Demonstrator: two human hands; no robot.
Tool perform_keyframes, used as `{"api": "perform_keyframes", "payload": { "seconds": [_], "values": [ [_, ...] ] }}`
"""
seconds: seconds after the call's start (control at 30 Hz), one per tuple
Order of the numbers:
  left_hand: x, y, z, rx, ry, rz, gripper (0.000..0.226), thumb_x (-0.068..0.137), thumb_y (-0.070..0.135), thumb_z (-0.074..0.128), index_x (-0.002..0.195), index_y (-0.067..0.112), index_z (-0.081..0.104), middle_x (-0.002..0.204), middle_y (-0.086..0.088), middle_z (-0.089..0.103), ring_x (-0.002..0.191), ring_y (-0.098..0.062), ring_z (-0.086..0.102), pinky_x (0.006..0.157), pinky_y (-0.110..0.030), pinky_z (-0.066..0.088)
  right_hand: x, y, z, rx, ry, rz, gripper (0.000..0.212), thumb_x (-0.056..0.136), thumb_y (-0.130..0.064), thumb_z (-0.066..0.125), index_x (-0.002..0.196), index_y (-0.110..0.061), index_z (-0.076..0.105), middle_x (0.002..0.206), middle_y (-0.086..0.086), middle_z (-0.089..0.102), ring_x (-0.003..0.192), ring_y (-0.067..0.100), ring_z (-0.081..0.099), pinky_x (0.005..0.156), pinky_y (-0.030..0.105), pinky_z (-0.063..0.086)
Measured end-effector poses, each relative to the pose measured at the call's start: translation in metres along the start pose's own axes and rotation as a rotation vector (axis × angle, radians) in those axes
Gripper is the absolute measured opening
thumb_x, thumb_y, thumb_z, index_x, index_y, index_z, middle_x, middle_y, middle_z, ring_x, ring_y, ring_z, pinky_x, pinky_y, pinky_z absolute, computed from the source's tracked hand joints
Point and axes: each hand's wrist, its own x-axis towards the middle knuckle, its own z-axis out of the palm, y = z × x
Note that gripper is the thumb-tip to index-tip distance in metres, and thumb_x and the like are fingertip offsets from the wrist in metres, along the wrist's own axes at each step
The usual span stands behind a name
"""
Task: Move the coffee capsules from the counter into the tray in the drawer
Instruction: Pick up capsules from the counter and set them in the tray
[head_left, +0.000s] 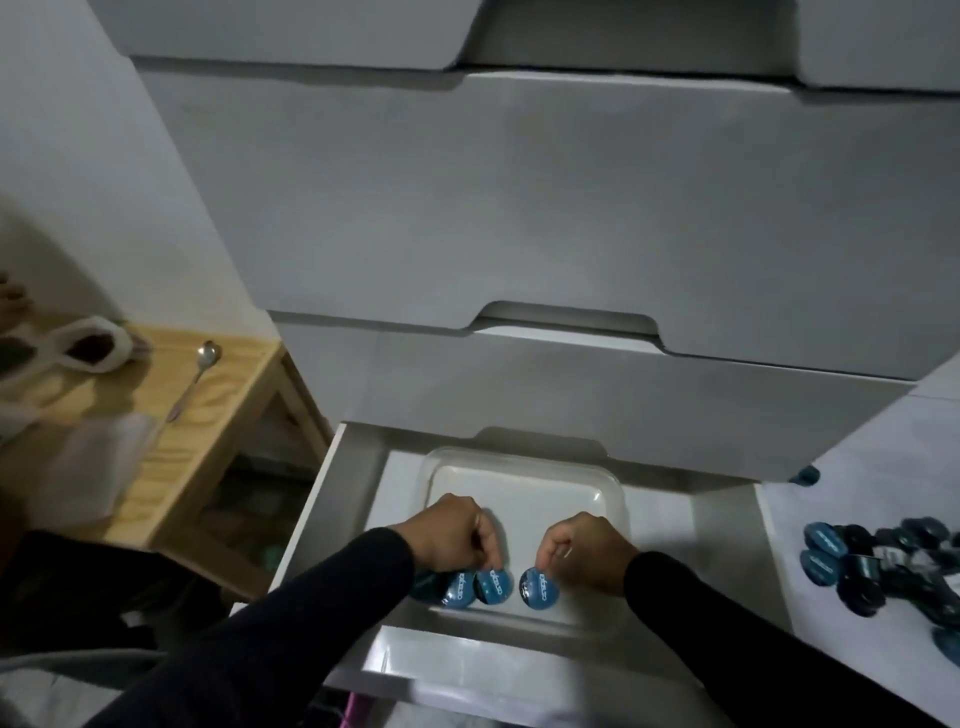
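A clear plastic tray (524, 462) lies in the open white drawer (358, 478). Along the tray's near edge stand three blue coffee capsules: two at the left (457, 590) and one more (493, 587) beside them. My left hand (452, 532) pinches the top of that third capsule. My right hand (587, 553) pinches another blue capsule (540, 587) just to the right of it, also at the tray's near edge. A heap of several dark blue capsules (872, 566) lies on the white counter (852, 499) at the right.
White drawer fronts (519, 208) rise behind the open drawer. At the left is a wooden shelf unit (218, 415) with a spoon (195, 376), a white bag and a plastic sheet on it. One single capsule (805, 475) lies at the counter's far edge.
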Motion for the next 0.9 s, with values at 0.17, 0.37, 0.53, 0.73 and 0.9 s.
{"api": "perform_keyframes", "payload": {
  "seconds": [0.17, 0.37, 0.53, 0.73, 0.9],
  "values": [
    [0.004, 0.000, 0.005, 0.036, -0.051, 0.032, 0.018, 0.078, -0.004, 0.062, 0.083, 0.009, 0.074, 0.078, 0.009, 0.068, 0.082, -0.010, 0.066, 0.083, -0.017, 0.051, 0.000, 0.001, 0.007, -0.012, 0.002, 0.007, 0.032, 0.069, 0.004, 0.062, 0.056, -0.025, 0.067, 0.058, -0.013, 0.059, 0.052, 0.000, 0.053, 0.055, 0.009, 0.044],
    [0.000, 0.003, 0.007, 0.124, -0.041, 0.049, 0.012, 0.078, 0.000, 0.065, 0.086, 0.008, 0.071, 0.098, -0.007, 0.072, 0.085, -0.014, 0.064, 0.082, -0.018, 0.049, 0.001, -0.003, 0.010, -0.079, -0.008, 0.032, 0.039, 0.068, 0.000, 0.064, 0.051, -0.032, 0.051, 0.057, -0.015, 0.053, 0.050, -0.002, 0.049, 0.056, 0.009, 0.039],
    [-0.008, 0.010, 0.008, 0.216, -0.027, 0.033, 0.013, 0.085, 0.014, 0.059, 0.094, 0.010, 0.066, 0.103, -0.009, 0.069, 0.094, -0.020, 0.062, 0.084, -0.026, 0.047, -0.005, -0.011, 0.012, -0.042, -0.036, 0.102, 0.014, 0.076, -0.022, 0.067, 0.086, -0.025, 0.058, 0.081, -0.006, 0.059, 0.074, 0.008, 0.053, 0.066, 0.017, 0.040],
    [-0.015, 0.019, 0.008, 0.366, 0.049, -0.097, 0.032, 0.093, 0.029, 0.047, 0.116, 0.009, 0.056, 0.116, -0.013, 0.061, 0.103, -0.028, 0.058, 0.087, -0.035, 0.048, -0.013, -0.021, 0.016, -0.214, -0.017, 0.092, 0.043, 0.088, -0.033, 0.053, 0.126, -0.012, 0.048, 0.127, 0.009, 0.055, 0.113, 0.021, 0.049, 0.093, 0.026, 0.037],
    [-0.019, 0.024, 0.011, 0.464, 0.187, -0.177, 0.038, 0.094, 0.019, 0.043, 0.129, 0.004, 0.042, 0.129, -0.014, 0.051, 0.117, -0.026, 0.051, 0.096, -0.033, 0.044, -0.020, -0.033, 0.019, -0.365, 0.053, 0.131, 0.047, 0.093, -0.037, 0.038, 0.129, -0.006, 0.044, 0.133, 0.013, 0.044, 0.119, 0.026, 0.045, 0.100, 0.035, 0.039]
  ]
}}
